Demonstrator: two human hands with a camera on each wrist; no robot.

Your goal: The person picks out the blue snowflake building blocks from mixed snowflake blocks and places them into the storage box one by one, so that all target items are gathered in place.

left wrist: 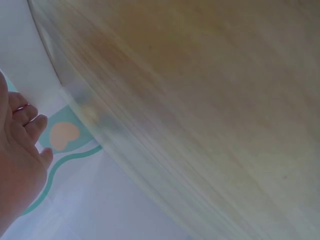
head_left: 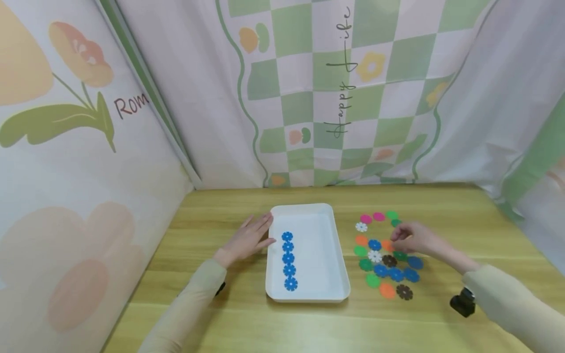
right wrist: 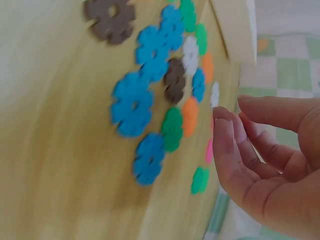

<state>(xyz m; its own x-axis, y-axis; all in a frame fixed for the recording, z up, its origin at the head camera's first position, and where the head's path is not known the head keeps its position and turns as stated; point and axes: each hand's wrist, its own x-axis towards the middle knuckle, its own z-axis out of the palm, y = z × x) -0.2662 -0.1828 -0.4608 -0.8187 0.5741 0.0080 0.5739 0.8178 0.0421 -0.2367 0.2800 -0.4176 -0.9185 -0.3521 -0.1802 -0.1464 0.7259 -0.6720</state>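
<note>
My left hand [head_left: 247,239] rests at the left rim of a white tray [head_left: 315,255], fingers extended and thumb over its edge. In the left wrist view the same hand [left wrist: 20,150] shows only at the far left. Inside the tray, several blue snowflake discs [head_left: 288,258] form a straight column near the left side. My right hand [head_left: 415,239] hovers over the right part of the loose discs, fingers loosely bent. The right wrist view shows a gap between thumb and forefinger with nothing in it. Close by lie an orange disc [right wrist: 190,117] and a green disc [right wrist: 172,130].
Loose discs lie right of the tray, including blue ones [head_left: 396,274], a brown one [head_left: 404,292], a white one [head_left: 361,227] and a pink one [head_left: 378,216]. A wooden table [head_left: 212,314] carries everything. A patterned curtain [head_left: 326,98] hangs behind it.
</note>
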